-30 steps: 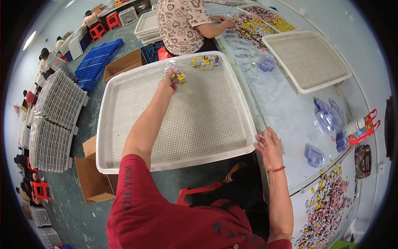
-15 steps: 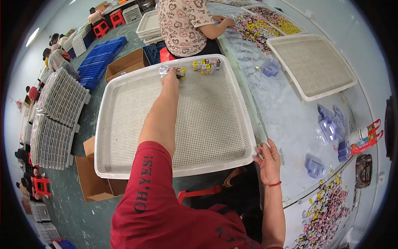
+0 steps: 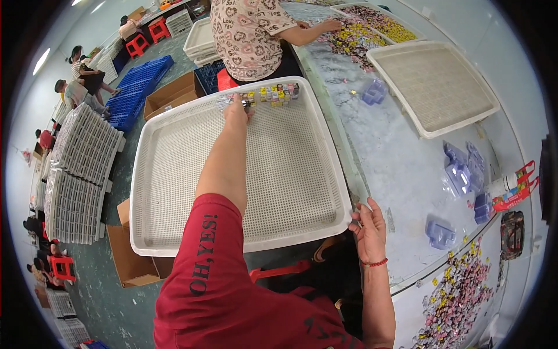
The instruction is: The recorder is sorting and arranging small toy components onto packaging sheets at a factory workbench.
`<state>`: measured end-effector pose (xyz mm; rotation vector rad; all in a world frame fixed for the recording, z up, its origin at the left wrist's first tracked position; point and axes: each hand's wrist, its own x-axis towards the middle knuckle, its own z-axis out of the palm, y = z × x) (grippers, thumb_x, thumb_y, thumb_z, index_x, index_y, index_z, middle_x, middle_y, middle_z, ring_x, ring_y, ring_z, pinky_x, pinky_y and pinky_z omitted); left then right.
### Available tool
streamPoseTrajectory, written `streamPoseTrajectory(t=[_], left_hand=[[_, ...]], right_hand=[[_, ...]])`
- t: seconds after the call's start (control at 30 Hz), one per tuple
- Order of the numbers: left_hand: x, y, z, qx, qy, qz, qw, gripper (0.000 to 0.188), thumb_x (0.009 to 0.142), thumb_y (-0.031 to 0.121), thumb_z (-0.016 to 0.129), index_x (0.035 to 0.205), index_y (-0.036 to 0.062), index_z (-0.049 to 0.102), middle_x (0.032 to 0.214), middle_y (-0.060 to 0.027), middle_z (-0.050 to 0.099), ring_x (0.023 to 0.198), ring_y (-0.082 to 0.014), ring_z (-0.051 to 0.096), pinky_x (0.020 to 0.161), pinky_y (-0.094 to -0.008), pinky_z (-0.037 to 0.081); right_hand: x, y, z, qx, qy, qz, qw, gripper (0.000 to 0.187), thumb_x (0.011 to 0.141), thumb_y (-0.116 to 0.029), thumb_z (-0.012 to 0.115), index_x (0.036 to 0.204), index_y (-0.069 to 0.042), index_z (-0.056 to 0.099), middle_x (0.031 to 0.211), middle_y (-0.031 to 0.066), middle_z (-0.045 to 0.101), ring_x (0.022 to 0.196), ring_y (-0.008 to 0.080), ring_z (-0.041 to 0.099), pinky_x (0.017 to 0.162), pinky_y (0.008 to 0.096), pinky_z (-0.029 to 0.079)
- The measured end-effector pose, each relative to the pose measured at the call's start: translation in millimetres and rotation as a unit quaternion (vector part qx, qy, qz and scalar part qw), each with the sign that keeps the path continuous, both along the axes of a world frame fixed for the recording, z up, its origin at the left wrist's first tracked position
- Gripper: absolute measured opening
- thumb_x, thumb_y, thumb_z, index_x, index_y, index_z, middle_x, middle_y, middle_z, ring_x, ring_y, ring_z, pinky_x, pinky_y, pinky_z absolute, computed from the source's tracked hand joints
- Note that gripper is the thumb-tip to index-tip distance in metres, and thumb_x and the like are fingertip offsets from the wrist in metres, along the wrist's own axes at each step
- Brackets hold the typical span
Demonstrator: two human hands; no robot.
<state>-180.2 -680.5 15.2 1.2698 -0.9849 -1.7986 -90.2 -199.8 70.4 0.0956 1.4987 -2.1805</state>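
Now our left hand (image 3: pixel 237 113) had the small blocks (image 3: pixel 249 96) down by the far edge of the white tray (image 3: pixel 285 174), closer to the block cluster (image 3: pixel 280 94) on their right than a moment earlier, so both lots nearly made one row. We could not tell whether it gripped. Our right hand (image 3: pixel 369 230) stood half spread at the near right corner.

Our black-lettered red sleeve (image 3: pixel 229 244), our white grid-patterned tray (image 3: pixel 285 174)
Near its far right corner, we see yellow, pink, white blocks (image 3: pixel 279 94).
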Motion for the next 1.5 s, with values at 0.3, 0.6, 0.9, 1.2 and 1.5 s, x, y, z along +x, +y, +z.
streamPoseTrajectory(t=[0.3, 0.6, 0.9, 1.2, 1.5], left_hand=[[14, -5, 18, 0.046, -0.092, -0.086, 0.991, 0.063, 0.087, 0.068, 0.043, 0.085, 0.0063, 0.056, 0.064, -0.0084, 0.055, 0.049, -0.0230, 0.054, 0.040, -0.0356, 0.042], [27, -31, -6, 0.018, -0.158, -0.216, 0.963, 0.071, 0.087, 0.073, 0.037, 0.077, 0.0063, 0.059, 0.063, -0.0105, 0.059, 0.050, -0.0235, 0.059, 0.040, -0.0361, 0.044], [8, -12, -8, 0.110, -0.037, -0.179, 0.977, 0.074, 0.089, 0.070, 0.035, 0.084, -0.0009, 0.055, 0.065, -0.0147, 0.062, 0.055, -0.0271, 0.064, 0.037, -0.0269, 0.041], [5, 14, 0, 0.108, -0.037, -0.184, 0.976, 0.089, 0.081, 0.081, 0.035, 0.097, -0.0052, 0.053, 0.071, -0.0184, 0.062, 0.057, -0.0266, 0.062, 0.042, -0.0309, 0.046], [15, 93, 37, -0.350, 0.006, -0.303, 0.886, 0.039, 0.098, 0.040, 0.051, 0.081, 0.0060, 0.059, 0.058, -0.0001, 0.052, 0.048, -0.0075, 0.049, 0.042, -0.0234, 0.038]], right_hand=[[0, -1, -3, 0.009, 0.001, -0.003, 1.000, 0.043, 0.095, -0.017, 0.058, 0.133, -0.006, 0.044, 0.114, 0.0061, 0.057, 0.087, 0.0099, 0.057, 0.066, 0.0230, 0.050], [-2, 2, -8, 0.003, 0.002, -0.005, 1.000, 0.043, 0.095, -0.016, 0.058, 0.134, -0.007, 0.044, 0.114, 0.0059, 0.058, 0.087, 0.0095, 0.057, 0.067, 0.0240, 0.050], [2, 1, -11, 0.014, 0.008, -0.004, 1.000, 0.043, 0.095, -0.015, 0.057, 0.135, -0.006, 0.042, 0.113, 0.0054, 0.059, 0.085, 0.0090, 0.057, 0.067, 0.0239, 0.050], [24, 24, -15, 0.045, -0.008, -0.026, 0.999, 0.046, 0.094, -0.016, 0.059, 0.136, -0.005, 0.042, 0.109, 0.0044, 0.059, 0.085, 0.0102, 0.058, 0.065, 0.0243, 0.050], [59, 56, -59, 0.067, -0.039, -0.012, 0.997, 0.045, 0.093, -0.018, 0.061, 0.132, -0.005, 0.043, 0.107, 0.0081, 0.060, 0.087, 0.0134, 0.060, 0.068, 0.0247, 0.051]])
